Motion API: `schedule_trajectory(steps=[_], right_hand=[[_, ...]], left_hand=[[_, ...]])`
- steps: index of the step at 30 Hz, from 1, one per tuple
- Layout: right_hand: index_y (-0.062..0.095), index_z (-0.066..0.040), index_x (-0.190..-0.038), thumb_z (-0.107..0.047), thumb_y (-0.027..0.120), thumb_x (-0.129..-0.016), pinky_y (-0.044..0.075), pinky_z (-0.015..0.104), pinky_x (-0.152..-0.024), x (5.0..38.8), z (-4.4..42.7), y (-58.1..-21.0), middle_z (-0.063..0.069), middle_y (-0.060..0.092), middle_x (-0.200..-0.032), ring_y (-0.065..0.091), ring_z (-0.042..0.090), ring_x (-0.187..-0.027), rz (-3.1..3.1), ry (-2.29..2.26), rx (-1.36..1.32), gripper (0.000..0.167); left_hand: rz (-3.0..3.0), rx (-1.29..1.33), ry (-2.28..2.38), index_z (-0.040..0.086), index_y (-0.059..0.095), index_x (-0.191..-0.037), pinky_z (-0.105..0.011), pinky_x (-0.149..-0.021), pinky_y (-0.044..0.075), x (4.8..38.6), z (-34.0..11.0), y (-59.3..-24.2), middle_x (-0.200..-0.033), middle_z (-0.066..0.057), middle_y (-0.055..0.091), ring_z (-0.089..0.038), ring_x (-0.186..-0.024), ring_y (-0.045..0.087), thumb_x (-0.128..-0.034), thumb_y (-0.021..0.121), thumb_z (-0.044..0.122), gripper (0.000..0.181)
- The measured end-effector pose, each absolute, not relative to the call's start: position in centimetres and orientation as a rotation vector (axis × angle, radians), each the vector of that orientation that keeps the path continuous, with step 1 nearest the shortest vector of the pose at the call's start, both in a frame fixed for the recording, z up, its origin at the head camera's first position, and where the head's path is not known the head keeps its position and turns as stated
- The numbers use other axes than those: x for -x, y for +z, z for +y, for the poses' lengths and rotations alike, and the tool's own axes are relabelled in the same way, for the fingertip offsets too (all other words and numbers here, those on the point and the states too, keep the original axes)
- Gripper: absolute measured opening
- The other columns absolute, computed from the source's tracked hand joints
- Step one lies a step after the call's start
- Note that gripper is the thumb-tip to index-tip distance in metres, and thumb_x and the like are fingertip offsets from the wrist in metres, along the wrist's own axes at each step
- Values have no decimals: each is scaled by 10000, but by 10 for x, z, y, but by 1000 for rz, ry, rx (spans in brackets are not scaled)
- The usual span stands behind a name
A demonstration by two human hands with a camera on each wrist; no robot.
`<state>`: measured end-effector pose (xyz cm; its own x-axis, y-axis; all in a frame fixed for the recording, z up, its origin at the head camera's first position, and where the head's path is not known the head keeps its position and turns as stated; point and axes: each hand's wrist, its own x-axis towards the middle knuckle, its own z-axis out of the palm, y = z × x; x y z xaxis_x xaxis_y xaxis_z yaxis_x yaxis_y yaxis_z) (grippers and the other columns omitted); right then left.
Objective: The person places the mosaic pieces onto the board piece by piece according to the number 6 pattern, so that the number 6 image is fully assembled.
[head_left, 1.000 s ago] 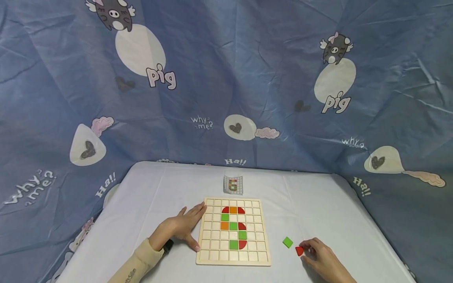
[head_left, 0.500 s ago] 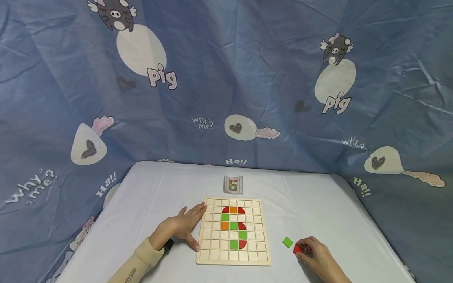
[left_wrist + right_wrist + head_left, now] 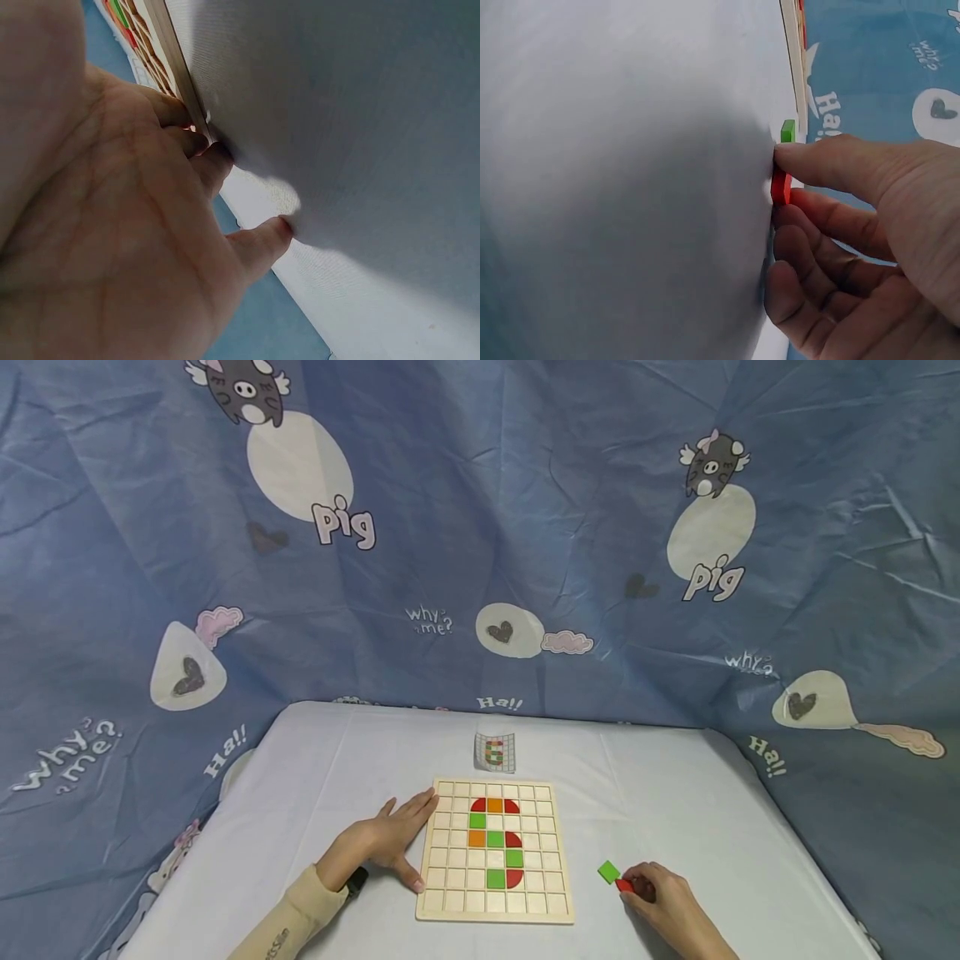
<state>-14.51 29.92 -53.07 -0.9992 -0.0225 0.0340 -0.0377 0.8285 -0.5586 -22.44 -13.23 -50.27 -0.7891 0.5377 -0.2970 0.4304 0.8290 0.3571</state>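
A pale wooden grid board (image 3: 455, 902) lies on the white table, with red, orange and green tiles set in some of its squares. My left hand (image 3: 390, 843) rests along the board's left edge, fingers and thumb spread and touching its side. To the right of the board, my right hand (image 3: 670, 906) pinches a red quarter-round tile (image 3: 623, 885) between thumb and forefinger, low at the tabletop. The red tile (image 3: 781, 187) is partly covered by the thumb in the right wrist view. A green square tile (image 3: 608, 872) lies right beside it on the cloth.
Behind the board stands a small card (image 3: 484, 762) with a printed grid and a coloured pattern. The table wears a white cloth (image 3: 690, 810). A blue printed curtain (image 3: 420, 543) hangs around its back and sides.
My right hand has moved a little left with the red tile, bringing it close to the green tile, which has shifted very slightly. My left hand and the board have stayed put.
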Motion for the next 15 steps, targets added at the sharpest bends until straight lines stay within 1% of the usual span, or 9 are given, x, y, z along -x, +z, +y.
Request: schedule_trajectory(steps=[4, 8, 12, 15], right_hand=[[690, -86, -871, -95, 821, -727, 458, 183, -544, 145, 302, -527, -58, 604, -744, 496, -19, -610, -3000, 923, -70, 195], [695, -55, -913, -59, 815, -716, 469, 185, -561, 142, 309, -524, -38, 620, -783, 501, -32, -639, -3033, 934, -194, 231], [698, -52, -908, -67, 797, -742, 485, 185, -568, 141, 314, -523, -29, 637, -803, 520, -44, -650, -3040, 970, -273, 193], [697, -66, -885, -117, 809, -743, 486, 187, -563, 142, 314, -523, -39, 635, -784, 524, -45, -644, -3033, 986, -276, 189]], left_hand=[[2621, -730, 386, 15, 118, -1543, -612, -1171, 119, 225, -132, -503, -1629, -146, 69, -303, -1503, 104, -548, 871, 560, 1361], [2620, -737, 384, 10, 120, -1541, -616, -1168, 122, 224, -132, -503, -1627, -152, 70, -306, -1503, 105, -548, 868, 565, 1362], [2618, -738, 381, 8, 120, -1540, -616, -1169, 119, 224, -133, -503, -1627, -154, 67, -310, -1503, 101, -553, 865, 566, 1357], [2618, -736, 382, 8, 118, -1540, -615, -1170, 116, 224, -133, -502, -1627, -154, 64, -310, -1503, 95, -556, 865, 565, 1355]])
